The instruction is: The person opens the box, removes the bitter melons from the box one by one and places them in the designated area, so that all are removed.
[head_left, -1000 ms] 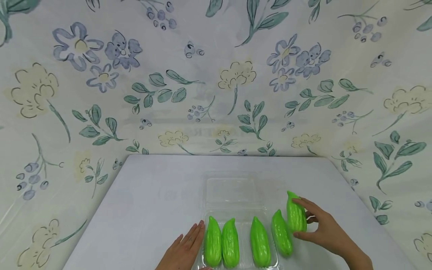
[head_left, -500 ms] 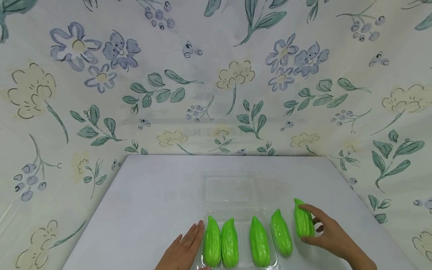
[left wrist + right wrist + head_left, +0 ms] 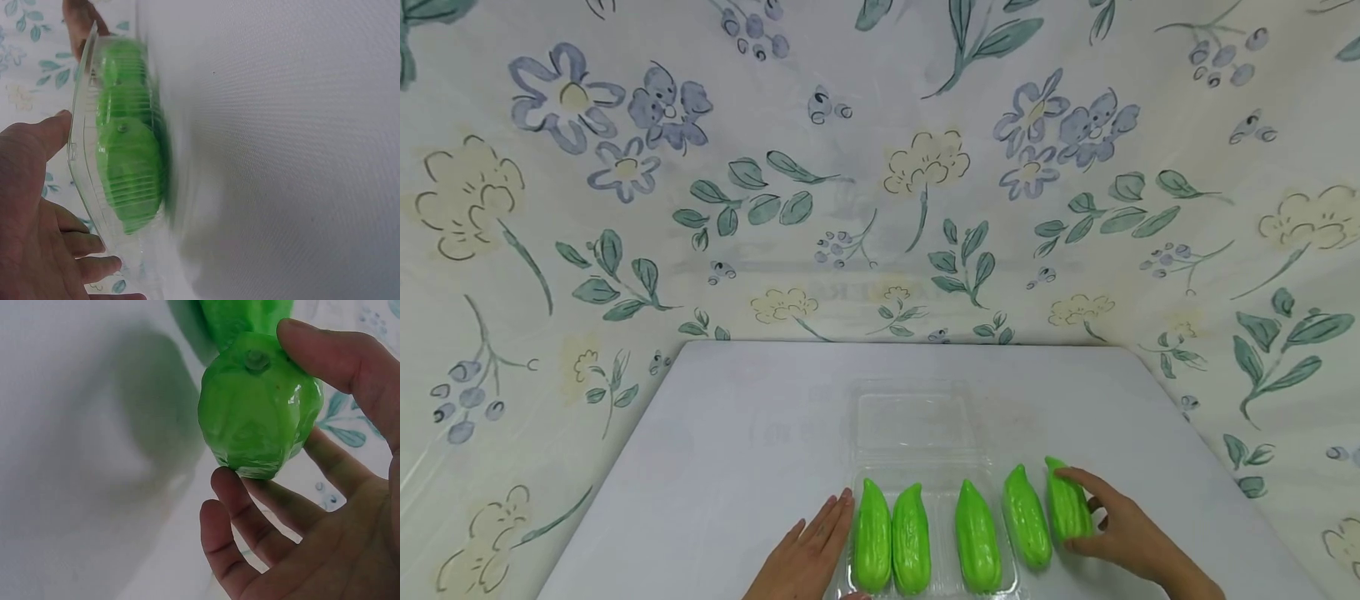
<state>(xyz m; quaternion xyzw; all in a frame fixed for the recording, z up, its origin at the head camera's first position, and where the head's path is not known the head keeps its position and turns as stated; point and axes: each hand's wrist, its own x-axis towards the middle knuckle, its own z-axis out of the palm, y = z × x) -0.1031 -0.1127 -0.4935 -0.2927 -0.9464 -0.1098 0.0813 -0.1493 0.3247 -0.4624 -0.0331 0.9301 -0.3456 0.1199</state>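
Floral cloth hangs behind the white table [image 3: 737, 433], w/ a clear plastic tray [image 3: 925, 500] near the front edge and its lid part lying open toward the back. My right hand [image 3: 1112, 529] grips the fifth green gourd [image 3: 1069, 507], thumb over the top and fingers curled under it, as the right wrist view shows. A sec ago I had this gourd held higher and more upright; half a sec ago it was lower but further right, apart from the rest. Now it's down at table level, lying just beside the fourth gourd [image 3: 1026, 527], maybe touching, can't tell. So the piece has been brought in next to the row, at the tray's right edge; whether it's inside the rim or just outside I can't tell. My left hand [image 3: 811, 554] hasn't moved: flat, fingers straight, resting against the tray's left wall beside the leftmost gourd [image 3: 872, 546]. Two more gourds lie in between.
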